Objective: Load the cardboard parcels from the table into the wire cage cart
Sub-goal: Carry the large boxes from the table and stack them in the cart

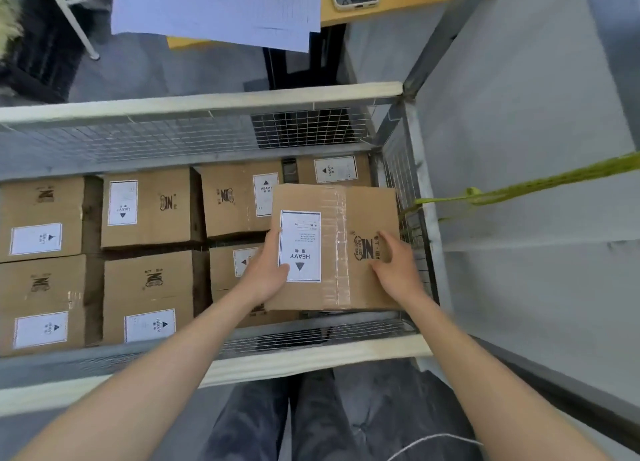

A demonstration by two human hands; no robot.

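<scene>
The left hand (266, 273) clamps the near left edge of the held parcel (349, 214), thumb (282, 270) laid flat on the white HEAVY label (300, 238) and the other fingers tucked out of sight under or along the side, so I cannot tell how much they carry. The right hand (394, 270) lies on the top face by the printed logo, its fingers (387, 240) loosely spread and pressing down rather than hooked under an edge. That is the first risk: on a box marked heavy, only 1 hand seems to grip, and the thumb sits on smooth label paper, so the parcel could slip or swing down on its right side. The parcel hangs over the near right corner of the wire cage cart (263, 360), above the lower layer of loaded parcels (149, 207), and I cannot tell whether it already rests on them or is in the air. If it drops from here, the hidden left fingers could be pinched between it and the box below. Its right edge runs just beside the mesh side wall (412, 225); a corner could snag the wire and tip the box, or the right knuckles could scrape the mesh. A green strap (519, 186) tied at that wall could catch a wrist on the way out. Both arms reach over the near rail, so the weight is held well forward of the body, which strains the hold. The counter (398, 10) beyond shows only papers and a phone.
</scene>
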